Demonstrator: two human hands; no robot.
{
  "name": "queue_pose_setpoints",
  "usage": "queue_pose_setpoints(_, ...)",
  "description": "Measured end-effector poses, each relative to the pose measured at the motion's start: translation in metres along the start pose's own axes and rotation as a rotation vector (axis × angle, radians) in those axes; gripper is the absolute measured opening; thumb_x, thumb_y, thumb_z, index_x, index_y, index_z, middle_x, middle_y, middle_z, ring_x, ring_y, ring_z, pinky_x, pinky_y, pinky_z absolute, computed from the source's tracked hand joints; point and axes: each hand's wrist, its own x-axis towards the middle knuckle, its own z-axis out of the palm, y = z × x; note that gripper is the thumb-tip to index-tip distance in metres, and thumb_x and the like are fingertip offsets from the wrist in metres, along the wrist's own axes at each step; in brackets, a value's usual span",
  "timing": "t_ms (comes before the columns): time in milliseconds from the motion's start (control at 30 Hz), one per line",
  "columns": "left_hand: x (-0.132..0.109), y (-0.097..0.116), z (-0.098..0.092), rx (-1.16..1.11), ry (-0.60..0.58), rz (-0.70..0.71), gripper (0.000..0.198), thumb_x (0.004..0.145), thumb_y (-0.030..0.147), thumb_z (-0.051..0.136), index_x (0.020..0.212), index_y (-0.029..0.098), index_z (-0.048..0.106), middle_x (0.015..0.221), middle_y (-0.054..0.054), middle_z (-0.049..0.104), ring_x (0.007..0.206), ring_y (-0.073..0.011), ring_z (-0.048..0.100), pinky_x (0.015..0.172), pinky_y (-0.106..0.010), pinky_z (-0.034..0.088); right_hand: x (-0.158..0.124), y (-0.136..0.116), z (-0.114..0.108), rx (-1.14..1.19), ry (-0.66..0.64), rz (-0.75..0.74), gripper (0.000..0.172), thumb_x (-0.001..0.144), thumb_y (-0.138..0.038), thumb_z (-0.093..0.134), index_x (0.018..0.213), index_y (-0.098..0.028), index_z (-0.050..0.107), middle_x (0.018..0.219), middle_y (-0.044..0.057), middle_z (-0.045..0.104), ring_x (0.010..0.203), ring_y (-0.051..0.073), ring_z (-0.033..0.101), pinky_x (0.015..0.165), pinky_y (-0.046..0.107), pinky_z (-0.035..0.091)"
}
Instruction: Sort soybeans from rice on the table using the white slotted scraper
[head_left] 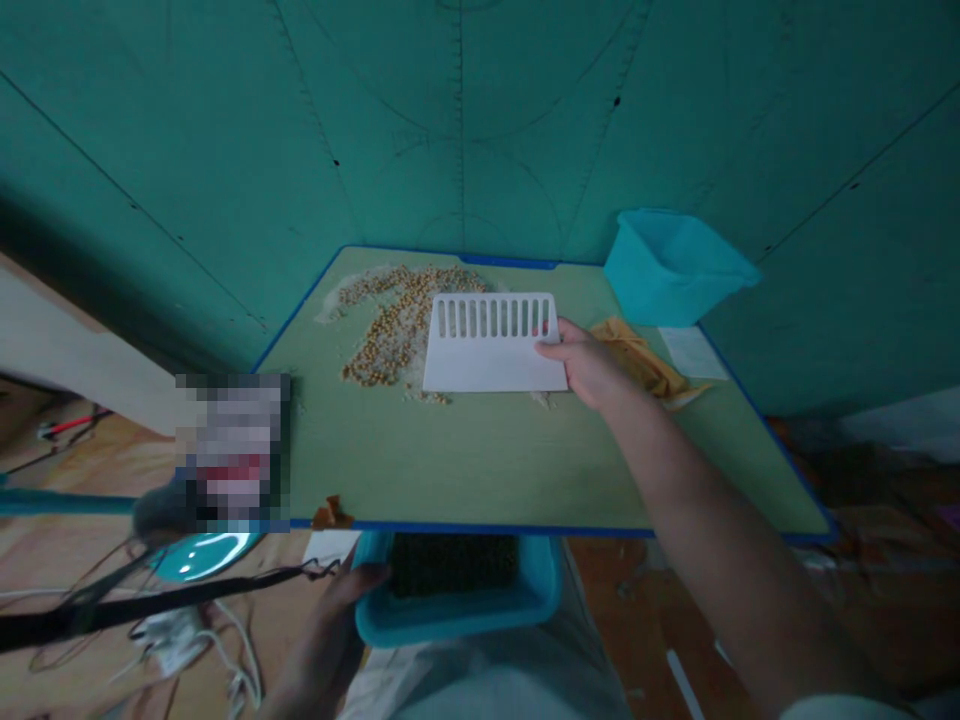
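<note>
My right hand (590, 366) grips the right edge of a white plastic scraper (491, 362) with a row of slots along its far side. The scraper is over the green tabletop, beside a spread of yellowish beans (397, 325) mixed with pale rice-like grains, and hides part of it. Low in the view, my left hand (341, 615) holds the left rim of a blue basin (457, 622), its thumb over the edge and its other fingers mostly hidden. Dark, fine contents (454, 565) lie in the basin, which sits over my lap, partly under the table's front edge.
On the blue-edged table (480, 460), a turquoise bin (667, 270) stands at the back right. An orange-brown cloth or wrapper (645, 365) and a white paper (691, 353) lie near it. A brown scrap (331, 513) is at the front-left edge. Cables (225, 640) run across the floor.
</note>
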Motion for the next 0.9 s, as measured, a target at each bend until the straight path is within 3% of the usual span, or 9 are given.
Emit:
queue_pose_setpoints(133,-0.001,-0.001,-0.001,0.045,-0.004,0.051,0.021,0.051,0.023,0.07,0.071,0.02,0.068,0.084,-0.001,0.068,0.107,-0.0289,0.051,0.085,-0.03,0.046,-0.003,-0.002,0.006,0.003,-0.009,0.02,0.028,0.056,-0.017,0.062,0.084,-0.022,0.056,0.073,-0.004,0.063,0.068,0.015,0.059,0.069,0.03,0.045)
queue_pose_setpoints(233,0.001,-0.002,-0.001,0.035,-0.017,0.047,0.038,0.053,0.023,0.071,0.092,0.023,0.067,0.093,-0.001,0.067,0.109,-0.0272,0.05,0.088,-0.03,0.044,-0.008,-0.003,0.014,-0.016,-0.014,0.02,0.028,0.057,-0.019,0.061,0.084,-0.022,0.055,0.073,-0.003,0.064,0.067,0.017,0.06,0.066,0.031,0.046)
queue_pose_setpoints(333,0.005,-0.004,0.005,-0.022,0.049,0.118,0.056,0.051,0.027,0.071,0.106,0.023,0.062,0.093,-0.005,0.067,0.108,-0.0326,0.05,0.087,-0.038,0.044,-0.011,-0.001,0.021,-0.04,-0.023,-0.005,0.024,0.058,-0.023,0.06,0.081,-0.023,0.052,0.072,-0.002,0.064,0.067,0.018,0.06,0.063,0.031,0.046)
queue_pose_setpoints(533,-0.003,-0.009,0.011,-0.135,0.115,0.206,0.065,0.047,0.034,0.07,0.11,0.022,0.06,0.095,-0.008,0.066,0.105,-0.0382,0.05,0.083,-0.046,0.046,-0.011,0.007,0.023,-0.061,-0.051,-0.014,0.027,0.061,-0.024,0.059,0.086,-0.025,0.049,0.076,-0.002,0.063,0.071,0.019,0.06,0.066,0.032,0.045)
queue_pose_setpoints(733,-0.009,-0.007,-0.004,-0.069,0.122,0.134,0.058,0.048,0.032,0.071,0.105,0.02,0.062,0.089,-0.008,0.067,0.104,-0.0379,0.051,0.079,-0.045,0.048,-0.01,0.01,0.022,-0.074,-0.024,0.011,0.027,0.06,-0.023,0.059,0.085,-0.025,0.049,0.074,-0.004,0.061,0.068,0.017,0.057,0.065,0.03,0.043)
queue_pose_setpoints(900,0.002,-0.001,-0.011,0.045,0.094,0.078,0.032,0.051,0.031,0.073,0.081,0.019,0.066,0.084,-0.004,0.068,0.106,-0.0315,0.051,0.069,-0.031,0.053,-0.013,0.005,0.026,-0.1,-0.056,-0.003,0.025,0.059,-0.024,0.059,0.083,-0.023,0.05,0.077,-0.003,0.061,0.071,0.017,0.057,0.068,0.031,0.042)
